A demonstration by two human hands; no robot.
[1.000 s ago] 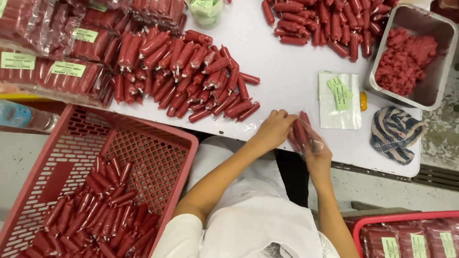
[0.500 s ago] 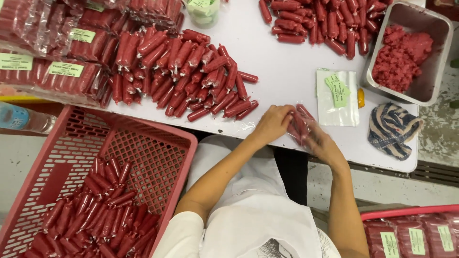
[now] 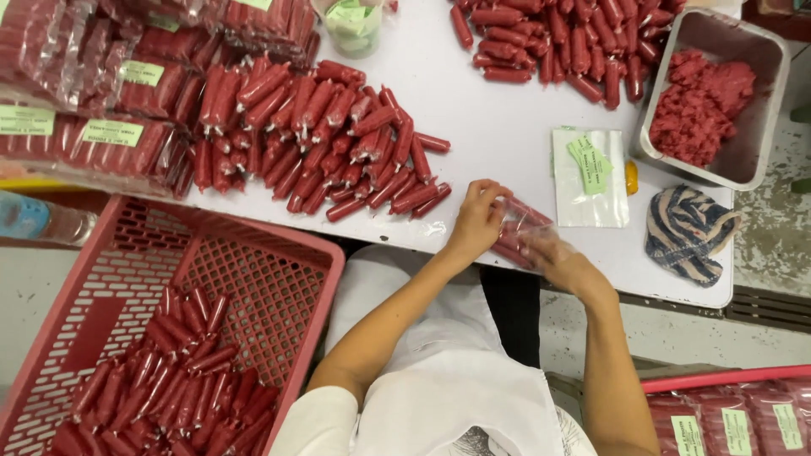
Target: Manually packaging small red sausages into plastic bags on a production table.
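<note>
Both hands work at the lower middle of the frame, at the near edge of the worktop (image 3: 507, 110): the left hand (image 3: 478, 221) grips the mouth of a clear bag (image 3: 522, 230) of red sausages, and the right hand (image 3: 553, 256), blurred, cups it from below. Keeping the bag flat on the worktop and the sausages side by side should make a neat pack. Loose sausages (image 3: 338, 143) lie at upper left.

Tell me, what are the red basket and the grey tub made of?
The red basket looks like moulded plastic: a matte lattice of small holes with a thick rim. The grey tub seems to be metal, maybe steel or aluminium: thin walls with a dull silvery sheen.
</note>
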